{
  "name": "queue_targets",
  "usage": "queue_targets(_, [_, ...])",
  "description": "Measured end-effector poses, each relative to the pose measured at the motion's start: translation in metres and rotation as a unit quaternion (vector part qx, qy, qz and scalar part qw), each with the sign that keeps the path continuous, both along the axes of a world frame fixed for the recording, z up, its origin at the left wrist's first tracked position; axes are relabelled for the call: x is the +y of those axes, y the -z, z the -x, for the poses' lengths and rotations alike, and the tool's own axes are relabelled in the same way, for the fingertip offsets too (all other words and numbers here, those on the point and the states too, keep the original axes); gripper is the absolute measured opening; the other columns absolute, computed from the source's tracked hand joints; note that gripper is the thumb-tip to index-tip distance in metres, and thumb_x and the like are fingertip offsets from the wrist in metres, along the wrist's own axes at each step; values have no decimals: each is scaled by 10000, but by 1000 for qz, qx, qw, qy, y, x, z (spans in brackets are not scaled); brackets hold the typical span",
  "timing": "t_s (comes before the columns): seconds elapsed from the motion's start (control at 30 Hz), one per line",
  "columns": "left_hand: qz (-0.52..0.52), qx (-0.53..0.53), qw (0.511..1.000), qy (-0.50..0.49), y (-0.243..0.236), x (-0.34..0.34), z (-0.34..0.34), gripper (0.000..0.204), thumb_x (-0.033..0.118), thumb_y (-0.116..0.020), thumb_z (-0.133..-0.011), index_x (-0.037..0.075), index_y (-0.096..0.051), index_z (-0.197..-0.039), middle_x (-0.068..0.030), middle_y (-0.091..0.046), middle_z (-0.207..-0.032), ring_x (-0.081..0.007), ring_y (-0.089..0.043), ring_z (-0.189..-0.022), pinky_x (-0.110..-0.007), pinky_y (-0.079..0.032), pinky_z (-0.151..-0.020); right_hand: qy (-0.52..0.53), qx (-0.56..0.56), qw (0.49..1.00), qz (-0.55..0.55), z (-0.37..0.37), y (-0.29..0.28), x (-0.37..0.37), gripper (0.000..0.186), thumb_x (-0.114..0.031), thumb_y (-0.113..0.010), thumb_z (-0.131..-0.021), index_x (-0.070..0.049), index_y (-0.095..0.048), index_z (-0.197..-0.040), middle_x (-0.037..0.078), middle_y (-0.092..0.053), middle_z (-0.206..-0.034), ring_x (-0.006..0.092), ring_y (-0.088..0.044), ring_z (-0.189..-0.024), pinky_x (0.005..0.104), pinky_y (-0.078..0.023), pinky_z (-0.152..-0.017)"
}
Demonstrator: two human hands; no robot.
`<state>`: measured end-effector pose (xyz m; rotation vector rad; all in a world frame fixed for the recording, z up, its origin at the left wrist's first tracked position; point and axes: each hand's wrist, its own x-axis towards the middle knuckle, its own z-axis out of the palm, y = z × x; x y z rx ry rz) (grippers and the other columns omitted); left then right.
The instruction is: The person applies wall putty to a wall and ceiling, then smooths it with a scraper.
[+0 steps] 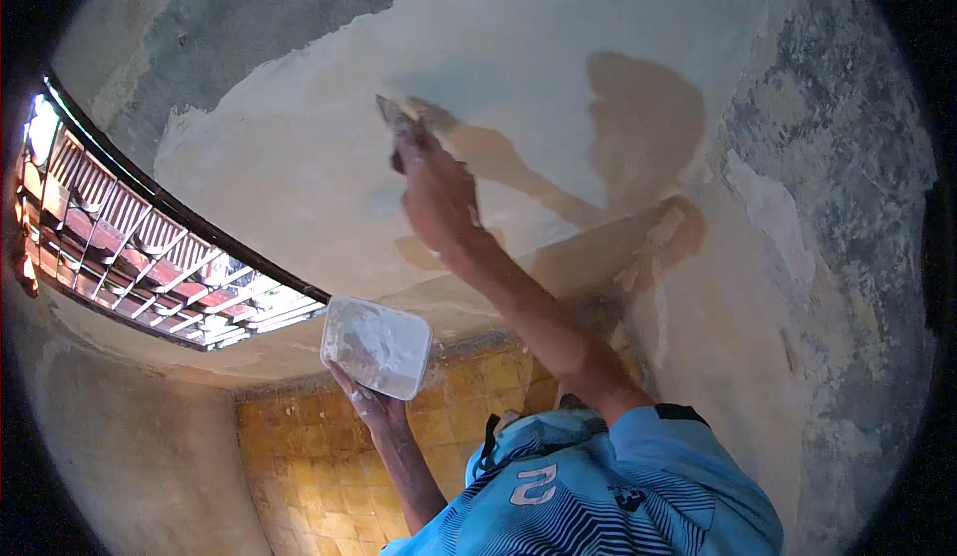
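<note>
My right hand (441, 199), arm stretched up, is closed around a putty knife (393, 116). The knife's blade is at the pale, smoothed wall (299, 167); whether its edge touches the surface I cannot tell. Lower and to the left, my left hand (375, 407) grips a white rectangular plastic tub (425, 357) from beneath. Its open side is turned toward the view and shows white putty (374, 342) smeared inside. White smears mark both hands. Most of the knife's handle is hidden in my right fist.
A barred window (150, 247) opens at the left, its dark frame edge (229, 242) running close to the tub. Rough grey wall (847, 237) lies to the right, meeting the pale area at a corner. Yellow square tiles (329, 456) cover the floor below. My shadow (643, 123) falls on the wall.
</note>
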<state>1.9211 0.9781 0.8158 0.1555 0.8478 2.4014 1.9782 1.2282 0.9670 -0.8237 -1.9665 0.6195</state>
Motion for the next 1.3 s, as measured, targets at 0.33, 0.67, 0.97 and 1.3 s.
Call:
queue_targets(0.33, [7, -20, 1000, -3, 14, -32, 14, 676, 530, -453, -920, 116, -285, -1427, -92, -330, -1454, -312, -356, -1302, -527, -317, -1075, 261, -52, 963, 36, -49, 58, 98, 543, 76, -491, -736, 41, -462, -1277, 231, -519, -1255, 337, -558, -1095, 420, -461, -889])
queue_targets(0.67, [-5, 5, 1000, 11, 15, -60, 49, 659, 519, -436, -932, 108, -281, -1422, -112, -337, -1439, -296, -365, -1297, -488, -356, -1065, -30, 132, 986, 92, 28, 65, -58, 642, 80, -429, -822, -116, -340, -1428, 181, -596, -1135, 317, -603, -968, 405, -489, -808])
queue_targets(0.97, [39, 23, 999, -5, 14, -69, 45, 701, 551, -438, -917, 97, -278, -1427, -120, -311, -1456, -324, -347, -1304, -534, -321, -1069, 243, 141, 940, -191, 24, 121, 93, 518, 105, -508, -703, -19, -538, -1205, 151, -596, -873, 349, -556, -840, 423, -426, -893])
queue_targets(1.3, [-4, -10, 1000, 7, 13, -88, 73, 655, 502, -447, -934, 91, -285, -1418, -117, -357, -1428, -299, -401, -1272, -483, -376, -1053, -10, 221, 973, -70, 21, 122, 2, 573, 49, -366, -896, -40, -241, -1448, 170, -317, -1467, 247, -346, -1328, 422, -121, -1152])
